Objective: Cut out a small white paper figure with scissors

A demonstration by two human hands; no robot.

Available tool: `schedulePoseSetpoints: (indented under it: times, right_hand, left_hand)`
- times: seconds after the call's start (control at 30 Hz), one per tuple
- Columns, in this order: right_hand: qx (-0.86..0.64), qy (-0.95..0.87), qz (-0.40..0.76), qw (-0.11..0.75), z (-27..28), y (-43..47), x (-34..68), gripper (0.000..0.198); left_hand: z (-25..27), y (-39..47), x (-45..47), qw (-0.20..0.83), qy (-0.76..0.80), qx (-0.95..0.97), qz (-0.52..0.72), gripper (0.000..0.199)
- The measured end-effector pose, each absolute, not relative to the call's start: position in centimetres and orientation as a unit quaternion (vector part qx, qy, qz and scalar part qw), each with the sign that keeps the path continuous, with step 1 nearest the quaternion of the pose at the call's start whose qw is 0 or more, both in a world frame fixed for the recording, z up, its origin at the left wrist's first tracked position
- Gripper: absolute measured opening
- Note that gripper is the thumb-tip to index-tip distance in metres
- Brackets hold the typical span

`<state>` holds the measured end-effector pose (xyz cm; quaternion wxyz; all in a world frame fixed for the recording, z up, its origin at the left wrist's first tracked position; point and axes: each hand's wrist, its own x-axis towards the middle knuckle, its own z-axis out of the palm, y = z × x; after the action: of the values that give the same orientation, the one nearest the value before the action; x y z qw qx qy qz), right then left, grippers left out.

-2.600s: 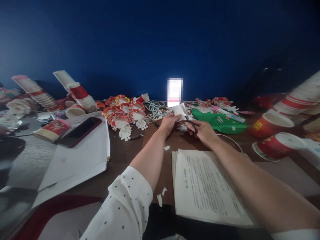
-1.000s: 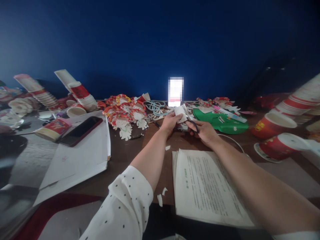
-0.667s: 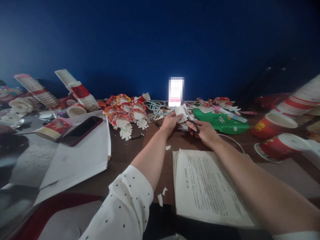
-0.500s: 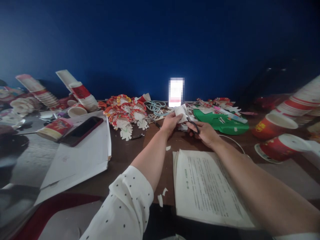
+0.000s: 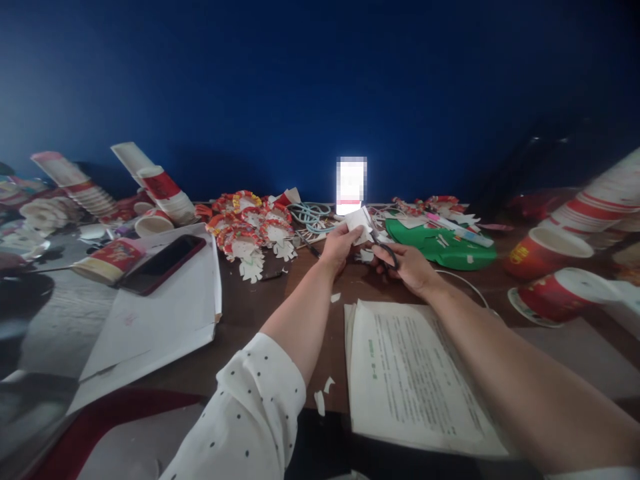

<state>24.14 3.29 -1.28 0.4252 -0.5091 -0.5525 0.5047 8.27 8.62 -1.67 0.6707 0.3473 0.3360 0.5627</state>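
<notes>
Between thumb and fingers, my left hand [image 5: 339, 245] pinches a small white piece of paper [image 5: 358, 224]. My right hand [image 5: 411, 267] is closed around the dark handles of a pair of scissors [image 5: 387, 253], whose blades meet the paper's right edge. Just how far the blades are apart is too small to tell. Beneath both hands lies the brown table [image 5: 310, 320], with white paper scraps [image 5: 320, 403] on it. A printed booklet [image 5: 415, 373] rests on the table under my right forearm.
Red and white cut paper-cup pieces [image 5: 250, 223] heap at the back, beside a pale blue cable [image 5: 311, 215]. A bright screen [image 5: 351, 185] stands against the wall. Green paper [image 5: 445, 247] and paper cups [image 5: 553, 252] are at right; a phone [image 5: 164, 263] lies at left.
Both hands stay at nearly the same spot with the paper and scissors. The white paper is tilted slightly differently at the blades. The view has shifted a little.
</notes>
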Motion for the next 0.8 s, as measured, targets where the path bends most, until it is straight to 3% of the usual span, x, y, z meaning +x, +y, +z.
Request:
schedulePoseSetpoints:
  times: [0.57,0.8]
  right_hand:
    - [-0.504,-0.543,0.506,0.442,-1.5,3.45,24.15,0.05]
    - [-0.514,-0.544,0.506,0.43,-1.1,3.33,24.07,0.048]
  left_hand:
    - [-2.39,8.96,8.27,0.64,0.339,0.394,0.566,0.033]
    - [-1.98,8.65,8.4,0.64,0.347,0.376,0.573,0.027]
